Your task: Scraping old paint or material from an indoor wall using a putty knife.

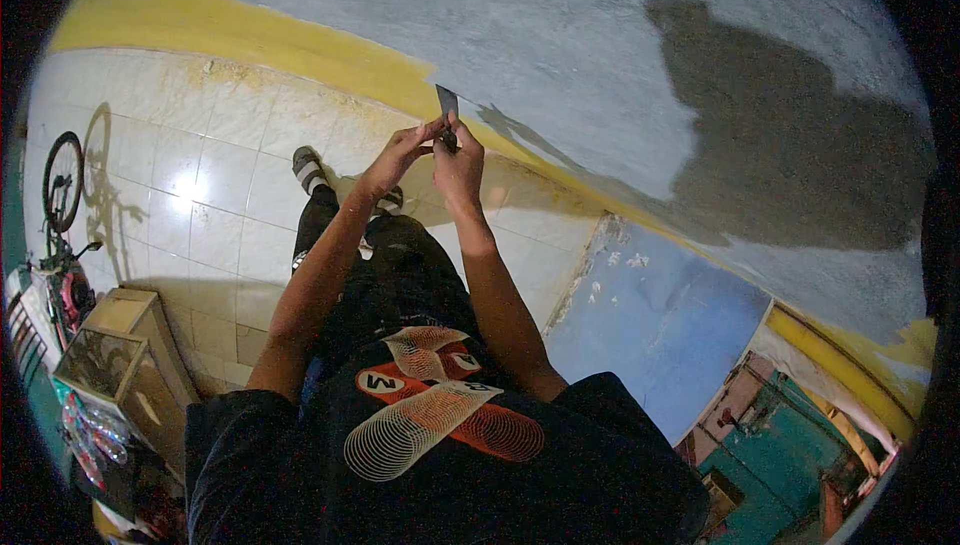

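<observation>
My right hand is closed around the dark handle of a putty knife, whose flat metal blade points up toward the wall. The fingers of my left hand meet the tool near the base of its blade. Just beyond the blade is the grey wall, with a yellow painted band along its lower part. That band narrows sharply to the right of the blade. Whether the blade tip touches the wall I cannot tell. A dark shadow covers the wall at the right.
White floor tiles run along the wall, with yellowish stains at its foot. A bicycle and a glass-sided case stand at the left. To the right lie a blue surface with peeling patches and a green panel.
</observation>
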A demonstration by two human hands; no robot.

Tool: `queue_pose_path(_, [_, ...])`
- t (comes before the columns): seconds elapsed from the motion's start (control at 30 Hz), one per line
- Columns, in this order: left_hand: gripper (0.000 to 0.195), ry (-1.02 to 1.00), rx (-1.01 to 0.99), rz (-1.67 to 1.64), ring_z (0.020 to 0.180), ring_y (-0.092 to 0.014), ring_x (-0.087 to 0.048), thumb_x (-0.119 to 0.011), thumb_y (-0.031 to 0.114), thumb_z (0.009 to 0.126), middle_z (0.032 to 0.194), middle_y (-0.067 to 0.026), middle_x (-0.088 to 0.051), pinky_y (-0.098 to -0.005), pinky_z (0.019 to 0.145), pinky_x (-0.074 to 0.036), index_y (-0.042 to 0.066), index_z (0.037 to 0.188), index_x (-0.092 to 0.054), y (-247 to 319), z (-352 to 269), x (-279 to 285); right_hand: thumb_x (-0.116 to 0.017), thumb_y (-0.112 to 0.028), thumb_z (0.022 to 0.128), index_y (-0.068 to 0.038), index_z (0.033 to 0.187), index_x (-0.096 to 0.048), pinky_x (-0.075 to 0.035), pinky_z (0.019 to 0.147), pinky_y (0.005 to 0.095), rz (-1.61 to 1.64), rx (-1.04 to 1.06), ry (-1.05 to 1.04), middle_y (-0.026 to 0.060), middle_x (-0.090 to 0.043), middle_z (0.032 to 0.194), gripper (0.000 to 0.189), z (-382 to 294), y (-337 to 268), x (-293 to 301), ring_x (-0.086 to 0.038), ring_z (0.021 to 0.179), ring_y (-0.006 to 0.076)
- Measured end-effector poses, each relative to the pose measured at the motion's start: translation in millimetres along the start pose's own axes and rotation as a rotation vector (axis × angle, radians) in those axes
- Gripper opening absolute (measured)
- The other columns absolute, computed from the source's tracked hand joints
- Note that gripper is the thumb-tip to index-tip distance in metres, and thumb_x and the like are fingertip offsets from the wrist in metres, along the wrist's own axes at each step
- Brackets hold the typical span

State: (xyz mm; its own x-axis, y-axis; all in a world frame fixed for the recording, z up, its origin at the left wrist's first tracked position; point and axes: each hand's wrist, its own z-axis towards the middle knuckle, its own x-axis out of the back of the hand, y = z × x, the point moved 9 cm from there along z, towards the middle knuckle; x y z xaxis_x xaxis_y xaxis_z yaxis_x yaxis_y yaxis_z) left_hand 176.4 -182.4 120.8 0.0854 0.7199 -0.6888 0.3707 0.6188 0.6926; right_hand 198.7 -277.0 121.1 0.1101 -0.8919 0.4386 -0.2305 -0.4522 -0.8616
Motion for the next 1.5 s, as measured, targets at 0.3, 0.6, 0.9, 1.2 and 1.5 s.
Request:
queue_pose_path(0.3, [0.055, 0.029, 0.003, -0.069, 0.120, -0.020, -0.037, -0.037, 0.043, 0.090, 0.129, -0.0087, -0.042, -0.0354, 0.098, -0.027, 0.003, 0.127, -0.040, -11.0, -0.4, -2.4, -0.057, -0.008, 0.078, -0.003, 0.118, -0.049, -0.045, 0.072, 0.0301, -0.144, 0.051, 0.138, 0.0163, -0.062, 0.093, 0.041, -9.5, -19.6, 10.1, -0.060, 0.084, 0.0204])
queue_pose_path(0.6, [0.067, -0.024, 0.054, -0.012, 0.126, -0.022, -0.027, -0.031, 0.055, 0.087, 0.137, -0.0093, -0.031, -0.0402, 0.102, -0.020, 0.005, 0.132, -0.033, -11.5, -0.1, -2.8, -0.058, -0.010, 0.078, -0.001, 0.121, -0.045, -0.046, 0.076, 0.0322, -0.239, -0.009, 0.090, 0.0188, -0.059, 0.102, 0.046, -16.9, -22.6, 7.5, -0.059, 0.092, 0.0233])
queue_pose_path(0.9, [0.067, 0.009, 0.036, -0.145, 0.126, -0.021, -0.028, -0.029, 0.055, 0.088, 0.136, -0.0086, -0.033, -0.0399, 0.101, -0.020, 0.006, 0.132, -0.033, -17.0, 3.8, 9.7, -0.054, -0.007, 0.078, 0.001, 0.113, -0.050, -0.047, 0.076, 0.0385, -0.079, -0.203, -0.090, 0.0211, -0.058, 0.099, 0.036, -5.5, -22.7, -8.4, -0.060, 0.086, 0.0322])
queue_pose_path(1.2, [0.066, 0.289, 0.193, 0.248, 0.116, -0.025, -0.042, -0.043, 0.054, 0.084, 0.127, -0.0129, -0.043, -0.0391, 0.093, -0.035, 0.003, 0.126, -0.041, -54.5, -18.4, 67.0, -0.055, -0.016, 0.078, -0.004, 0.122, -0.044, -0.047, 0.078, 0.0402, -0.223, -0.046, 0.014, 0.0227, -0.056, 0.105, 0.047, -26.2, 58.5, -44.7, -0.056, 0.094, 0.0358])
queue_pose_path(1.5, [0.044, 0.745, 0.186, 0.970, 0.071, -0.019, -0.059, -0.052, 0.039, 0.083, 0.073, -0.0131, -0.063, -0.0297, 0.064, -0.046, -0.004, 0.087, -0.062, -66.4, -191.7, 258.8, -0.058, -0.014, 0.073, -0.013, 0.117, -0.041, -0.037, 0.039, 0.0300, 0.109, -0.497, -0.009, 0.0059, -0.047, 0.063, 0.047, -128.5, 314.4, 75.0, -0.043, 0.045, 0.0139])
